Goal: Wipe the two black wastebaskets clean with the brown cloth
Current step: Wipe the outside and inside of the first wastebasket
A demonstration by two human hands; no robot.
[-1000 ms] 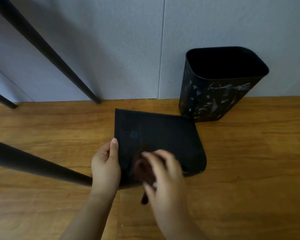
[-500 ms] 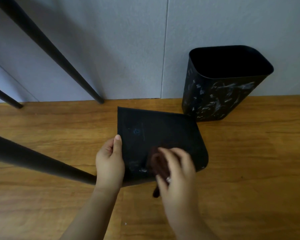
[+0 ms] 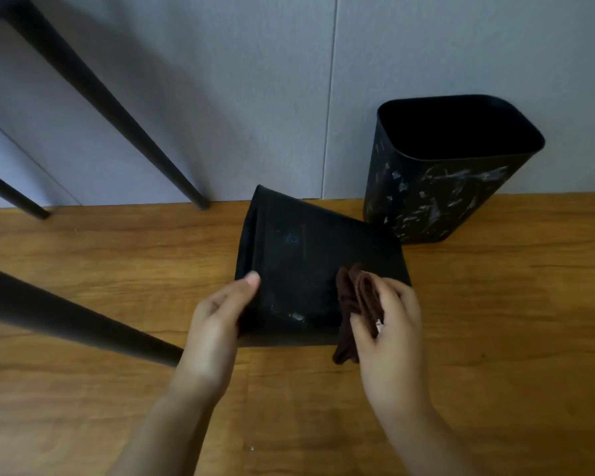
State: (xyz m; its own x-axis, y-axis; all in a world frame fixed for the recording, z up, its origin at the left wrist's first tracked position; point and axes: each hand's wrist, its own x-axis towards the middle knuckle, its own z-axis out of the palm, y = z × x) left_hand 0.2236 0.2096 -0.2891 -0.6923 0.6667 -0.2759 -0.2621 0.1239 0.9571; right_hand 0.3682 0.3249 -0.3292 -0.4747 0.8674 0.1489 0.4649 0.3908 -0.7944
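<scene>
Brown cloth (image 3: 356, 304) — on tipped wastebasket (image 3: 310, 255)

Bare wooden floor (image 3: 495, 321) open to the right, upright wastebasket (image 3: 437, 187) against the wall (image 3: 255, 97) behind, slanted black furniture legs (image 3: 66, 321) crowding the left side

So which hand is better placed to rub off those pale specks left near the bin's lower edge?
Probably the right hand: it holds the brown cloth beside the specks, while the left hand steadies the tipped wastebasket.

two black wastebaskets (image 3: 310, 255) (image 3: 437, 187), one brown cloth (image 3: 354, 304), two hands (image 3: 217, 324) (image 3: 389, 324)
</scene>
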